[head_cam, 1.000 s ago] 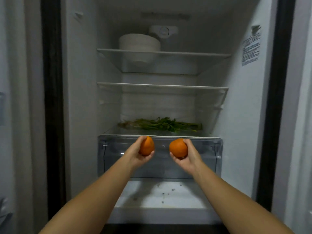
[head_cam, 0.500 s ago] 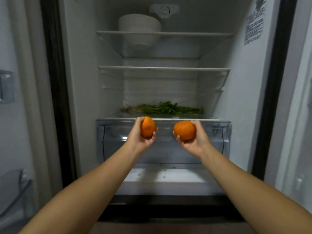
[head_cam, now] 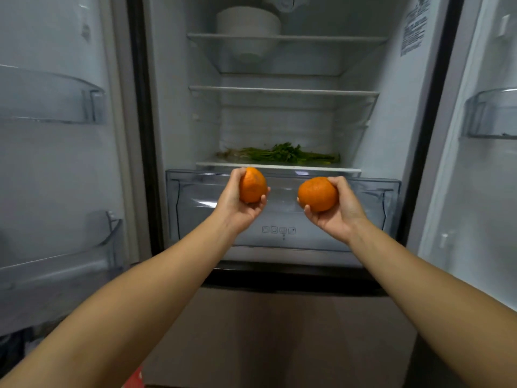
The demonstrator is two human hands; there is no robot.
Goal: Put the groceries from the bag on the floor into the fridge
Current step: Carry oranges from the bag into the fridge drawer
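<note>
Left hand (head_cam: 237, 203): raised before the open fridge, fingers and thumb curled round the left orange (head_cam: 253, 185), cupping it from the left and below.
Right hand (head_cam: 337, 208): raised level with the other, well apart from it, fingers curled round the right orange (head_cam: 317, 194), cupping it from the right and below.
Oranges: both held in the air in front of the clear crisper drawer (head_cam: 372, 203), neither touching it that I can tell.
Lowest shelf (head_cam: 347, 170): just above the drawer; a bunch of leafy greens (head_cam: 282, 154) lies across it toward the back.
Middle shelf (head_cam: 284, 92): glass, white front edge.
Top shelf (head_cam: 288, 39): a white bowl (head_cam: 247, 21) stands at its left.
Fridge wall: printed label (head_cam: 413, 32) on the right side; text too small to read.
Doors: both swung open, clear door bins at left (head_cam: 56, 99) and right (head_cam: 492, 113).
</note>
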